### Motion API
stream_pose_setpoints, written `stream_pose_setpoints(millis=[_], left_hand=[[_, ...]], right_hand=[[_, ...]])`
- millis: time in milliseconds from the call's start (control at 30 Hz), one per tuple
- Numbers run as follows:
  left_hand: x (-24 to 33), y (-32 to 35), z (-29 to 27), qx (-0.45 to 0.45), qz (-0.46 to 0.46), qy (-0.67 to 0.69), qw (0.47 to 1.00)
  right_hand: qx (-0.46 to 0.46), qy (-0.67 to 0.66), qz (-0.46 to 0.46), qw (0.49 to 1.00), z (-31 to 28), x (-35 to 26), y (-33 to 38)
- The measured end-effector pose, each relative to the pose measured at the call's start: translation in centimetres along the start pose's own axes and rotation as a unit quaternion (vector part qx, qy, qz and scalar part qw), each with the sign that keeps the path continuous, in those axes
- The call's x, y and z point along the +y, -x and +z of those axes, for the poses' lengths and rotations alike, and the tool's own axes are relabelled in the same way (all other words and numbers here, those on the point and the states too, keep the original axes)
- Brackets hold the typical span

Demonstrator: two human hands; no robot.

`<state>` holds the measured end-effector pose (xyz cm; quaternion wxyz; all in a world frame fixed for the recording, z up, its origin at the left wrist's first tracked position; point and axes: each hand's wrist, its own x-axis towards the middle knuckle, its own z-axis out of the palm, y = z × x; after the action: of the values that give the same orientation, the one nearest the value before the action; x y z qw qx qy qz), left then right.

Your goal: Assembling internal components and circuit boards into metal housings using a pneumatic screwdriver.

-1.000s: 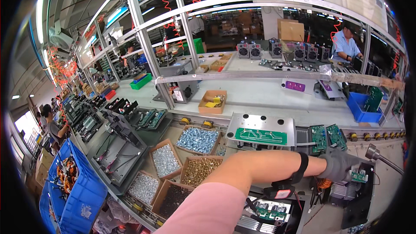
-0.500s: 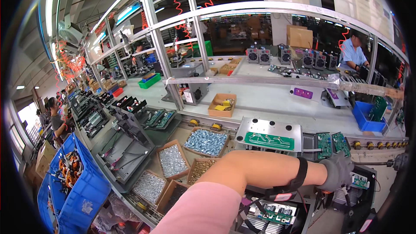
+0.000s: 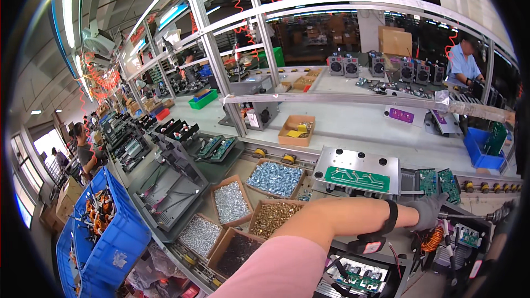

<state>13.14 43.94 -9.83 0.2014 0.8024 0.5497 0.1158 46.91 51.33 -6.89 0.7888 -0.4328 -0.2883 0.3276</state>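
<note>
My left arm, in a pink sleeve with a black wrist strap (image 3: 390, 216), reaches from the lower edge to the right. My gloved left hand (image 3: 429, 213) is closed at the tip of a long metal screwdriver shaft (image 3: 466, 216); what its fingers pinch is hidden. At the right rim my right hand (image 3: 504, 213), dark and partly cut off, is wrapped round the driver's rear end. Below the shaft sits an open black housing (image 3: 450, 256) with a copper-wound coil (image 3: 432, 239) and a small green circuit board (image 3: 470, 237). Another housing with a green board (image 3: 359, 280) lies under my left forearm.
Cardboard trays hold blue-grey fasteners (image 3: 276, 179), silver screws (image 3: 232, 201), brass parts (image 3: 274, 218) and black screws (image 3: 237, 254). A metal plate with a green board (image 3: 356, 172) stands beyond my arm. Blue bins (image 3: 113, 243) are at left; a metal rail (image 3: 342, 98) crosses the bench. Co-workers sit farther off.
The whole view has shifted, so the scene sits farther right. My left hand has drawn slightly left over the housing, uncovering the copper coil. The driver shaft stays beside it.
</note>
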Motion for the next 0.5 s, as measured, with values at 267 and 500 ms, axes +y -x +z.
stream_pose_setpoints(millis=[267, 500], left_hand=[[0.1, 1.3, -1.5, -0.019, -0.024, -0.024, 0.999], [0.1, 1.2, -0.8, -0.01, 0.015, -0.009, 1.0]], right_hand=[[0.002, -0.114, 0.249, 0.962, -0.7, 4.4, -1.0], [0.099, 0.033, 0.128, 0.986, -2.8, 4.5, -1.9]])
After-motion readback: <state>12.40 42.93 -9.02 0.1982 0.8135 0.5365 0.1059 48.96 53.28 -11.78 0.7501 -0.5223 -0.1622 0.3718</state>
